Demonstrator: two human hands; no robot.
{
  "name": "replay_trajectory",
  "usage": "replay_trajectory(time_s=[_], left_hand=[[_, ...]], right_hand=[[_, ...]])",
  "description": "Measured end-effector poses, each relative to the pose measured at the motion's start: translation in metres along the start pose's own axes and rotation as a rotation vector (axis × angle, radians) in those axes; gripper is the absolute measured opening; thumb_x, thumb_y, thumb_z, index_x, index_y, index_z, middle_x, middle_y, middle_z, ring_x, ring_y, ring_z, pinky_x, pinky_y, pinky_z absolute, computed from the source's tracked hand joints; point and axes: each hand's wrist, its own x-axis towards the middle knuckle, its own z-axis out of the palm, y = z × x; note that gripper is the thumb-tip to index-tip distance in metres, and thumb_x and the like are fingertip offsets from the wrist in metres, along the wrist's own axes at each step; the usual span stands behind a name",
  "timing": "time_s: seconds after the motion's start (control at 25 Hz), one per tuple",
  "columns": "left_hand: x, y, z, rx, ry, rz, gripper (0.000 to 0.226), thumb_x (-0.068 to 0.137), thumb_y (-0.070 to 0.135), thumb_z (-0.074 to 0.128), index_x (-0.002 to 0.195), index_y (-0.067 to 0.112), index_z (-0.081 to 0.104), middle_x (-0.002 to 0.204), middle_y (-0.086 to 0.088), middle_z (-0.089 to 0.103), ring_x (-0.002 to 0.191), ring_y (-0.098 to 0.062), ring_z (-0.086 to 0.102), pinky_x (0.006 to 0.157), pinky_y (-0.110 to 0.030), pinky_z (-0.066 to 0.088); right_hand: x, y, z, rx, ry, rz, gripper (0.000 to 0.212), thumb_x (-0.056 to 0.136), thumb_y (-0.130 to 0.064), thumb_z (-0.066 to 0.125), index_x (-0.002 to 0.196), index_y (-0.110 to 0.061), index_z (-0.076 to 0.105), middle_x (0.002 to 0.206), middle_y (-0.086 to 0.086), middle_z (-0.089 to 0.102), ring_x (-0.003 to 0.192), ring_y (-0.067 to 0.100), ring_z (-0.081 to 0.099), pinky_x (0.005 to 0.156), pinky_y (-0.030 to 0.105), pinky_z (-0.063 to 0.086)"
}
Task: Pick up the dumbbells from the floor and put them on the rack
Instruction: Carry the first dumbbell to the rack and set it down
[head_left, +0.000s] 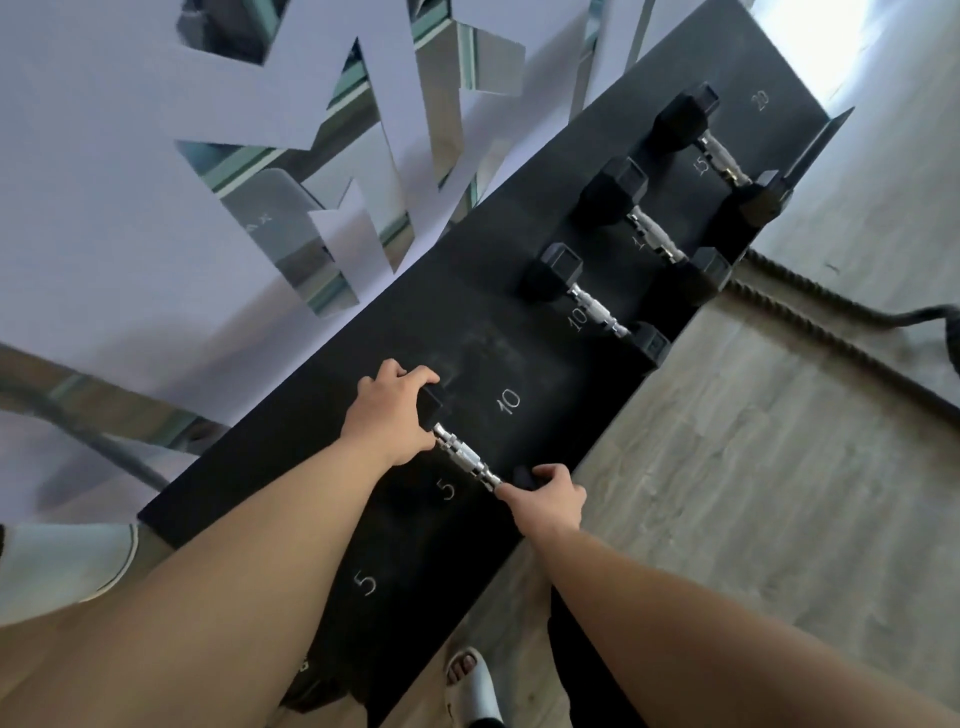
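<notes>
A small black dumbbell with a chrome handle (465, 457) lies on the black rack (322, 441), between the chalked marks 5 and 10. My left hand (392, 413) grips its far head. The near head is under my right hand (545, 499), at the rack's front edge. Three more dumbbells rest on the rack further right: one by the 10 mark (592, 306), one in the middle (649, 234) and one by the 15 mark (719, 153).
A thick battle rope (810, 322) runs across the wooden floor to the right of the rack. A white wall with mirror cut-outs (291, 228) stands behind the rack. My sandalled foot (475, 686) is below the rack's front edge.
</notes>
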Motion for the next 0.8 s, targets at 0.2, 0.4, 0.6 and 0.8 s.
replay_trajectory(time_s=[0.2,0.4,0.6,0.8], left_hand=[[0.065,0.051,0.006,-0.025,-0.009,0.007,0.077,0.071,0.028,0.089,0.134,0.044,0.048,0.134,0.001,0.044,0.109,-0.025,0.047,0.073,-0.034,0.05],[0.091,0.067,0.017,-0.113,-0.048,-0.008,0.075,0.083,0.024,0.081,0.146,0.039,0.043,0.151,0.002,0.033,0.128,-0.026,0.044,0.094,-0.038,0.05],[0.075,0.067,0.006,-0.126,-0.113,-0.019,0.079,0.087,0.037,0.075,0.154,0.042,0.032,0.162,0.003,0.022,0.143,-0.024,0.033,0.104,-0.038,0.044],[0.062,0.056,-0.015,-0.12,-0.168,-0.012,0.053,0.089,0.043,0.071,0.138,0.038,0.053,0.154,0.009,0.035,0.131,-0.018,0.048,0.097,-0.033,0.048]], right_hand=[[0.058,-0.027,-0.04,-0.011,0.026,0.055,0.058,0.072,-0.043,0.083,0.119,-0.026,0.054,0.131,0.006,0.041,0.113,0.036,0.057,0.098,0.043,0.053],[0.094,-0.039,-0.057,-0.053,0.032,0.003,0.038,0.084,-0.036,0.074,0.112,-0.031,0.048,0.134,0.004,0.037,0.117,0.025,0.039,0.082,0.034,0.04],[0.101,-0.066,-0.061,-0.3,-0.011,-0.156,0.04,0.087,-0.042,0.067,0.123,-0.032,0.055,0.135,0.0,0.042,0.123,0.025,0.039,0.099,0.043,0.041],[0.113,-0.093,-0.095,-0.269,-0.026,-0.275,0.036,0.089,-0.039,0.063,0.124,-0.028,0.06,0.129,0.003,0.053,0.124,0.029,0.047,0.103,0.043,0.043]])
